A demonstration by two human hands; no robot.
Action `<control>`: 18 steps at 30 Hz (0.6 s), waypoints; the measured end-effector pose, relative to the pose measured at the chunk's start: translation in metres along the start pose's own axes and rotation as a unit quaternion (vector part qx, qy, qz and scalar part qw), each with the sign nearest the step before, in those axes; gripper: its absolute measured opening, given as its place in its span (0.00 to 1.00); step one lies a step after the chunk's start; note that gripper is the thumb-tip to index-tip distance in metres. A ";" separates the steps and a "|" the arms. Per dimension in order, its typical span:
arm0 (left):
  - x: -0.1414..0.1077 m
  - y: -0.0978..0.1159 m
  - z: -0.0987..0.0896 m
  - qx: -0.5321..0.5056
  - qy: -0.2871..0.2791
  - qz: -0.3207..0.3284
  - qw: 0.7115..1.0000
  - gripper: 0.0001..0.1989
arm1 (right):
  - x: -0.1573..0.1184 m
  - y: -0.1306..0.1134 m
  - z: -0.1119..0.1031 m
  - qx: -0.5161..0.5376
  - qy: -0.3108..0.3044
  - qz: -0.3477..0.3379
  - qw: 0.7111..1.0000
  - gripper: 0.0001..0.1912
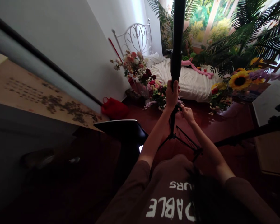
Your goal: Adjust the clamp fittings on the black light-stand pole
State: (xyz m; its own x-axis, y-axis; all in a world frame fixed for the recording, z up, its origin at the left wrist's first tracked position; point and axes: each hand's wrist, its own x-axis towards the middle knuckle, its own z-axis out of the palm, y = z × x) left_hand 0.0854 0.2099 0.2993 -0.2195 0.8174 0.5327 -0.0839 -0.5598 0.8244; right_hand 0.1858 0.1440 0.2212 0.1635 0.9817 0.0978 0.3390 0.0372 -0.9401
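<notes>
A black tripod stand (176, 37) rises upright in front of me, its pole running out past the top of the view. My left hand (172, 96) is closed around the pole just below a thicker collar. Slightly lower and to the right, my right hand (187, 113) has its fingers pinched at the side of the pole. The small part between those fingers, apparently a locking knob, is mostly hidden. Thin splayed legs of the stand reach the dark red floor below my hands.
Flower bunches (132, 59) and a sunflower arrangement (240, 80) flank a bed with white cloth (191, 84). Palm fronds hang at right. A red bag (114, 107), a black-backed panel (121, 129) and a painted scroll (37, 93) are left. Another black stand (247, 133) slants in from the right.
</notes>
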 end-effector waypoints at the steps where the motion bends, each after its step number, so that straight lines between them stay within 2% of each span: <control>1: 0.000 0.000 0.000 -0.002 0.002 0.001 1.000 0.18 | 0.001 0.001 0.002 0.024 0.002 0.019 1.000 0.36; 6: -0.005 -0.001 0.000 0.031 0.001 0.000 1.000 0.17 | 0.003 0.001 0.007 0.069 0.015 0.048 0.996 0.35; 12: -0.022 -0.017 -0.001 0.076 0.023 -0.004 0.997 0.20 | -0.004 -0.002 0.003 0.112 -0.021 0.053 0.992 0.36; 15: -0.046 -0.029 -0.009 0.126 0.024 -0.016 0.992 0.23 | -0.020 0.007 -0.003 0.171 -0.061 0.091 0.979 0.35; 18: -0.084 -0.042 -0.023 0.186 0.022 -0.015 0.982 0.25 | -0.045 0.028 -0.014 0.205 -0.073 0.144 0.965 0.30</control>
State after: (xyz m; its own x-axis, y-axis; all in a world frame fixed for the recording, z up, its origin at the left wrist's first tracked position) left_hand 0.0851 0.1617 0.2161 -0.2651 0.8214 0.5051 0.2682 -0.4403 0.8568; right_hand 0.2013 0.0983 0.1949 0.0546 0.9771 -0.2054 -0.1012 -0.1993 -0.9747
